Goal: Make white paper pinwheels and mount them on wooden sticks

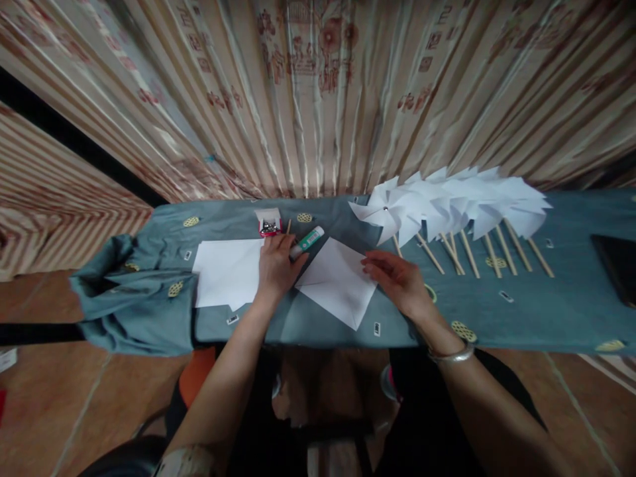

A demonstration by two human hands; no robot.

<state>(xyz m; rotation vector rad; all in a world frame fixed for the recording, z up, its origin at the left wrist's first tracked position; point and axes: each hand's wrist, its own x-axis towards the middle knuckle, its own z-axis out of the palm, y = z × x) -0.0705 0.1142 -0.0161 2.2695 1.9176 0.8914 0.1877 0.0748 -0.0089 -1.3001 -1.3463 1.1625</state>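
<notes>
A white square sheet of paper [338,281] lies turned cornerwise on the cloth, with crease lines running in from its corners. At its right corner, my right hand [397,278] is closed, thumb and fingertips pinching the paper's edge. My left hand [278,265] is closed around the lower end of a green-and-white glue stick [309,240], between thumb and fingers, just left of the sheet. Under and beside that hand is a stack of white paper [226,275]. Behind it stands a small open red-and-white box [269,224] of shiny metal pins.
Several white paper pinwheels [447,205] on wooden sticks overlap in a row at the back right. A dark flat device [616,262] lies at the right edge. Grey-green cloth [318,334] covers the narrow table, bunched up at the left. A patterned curtain [318,99] hangs behind.
</notes>
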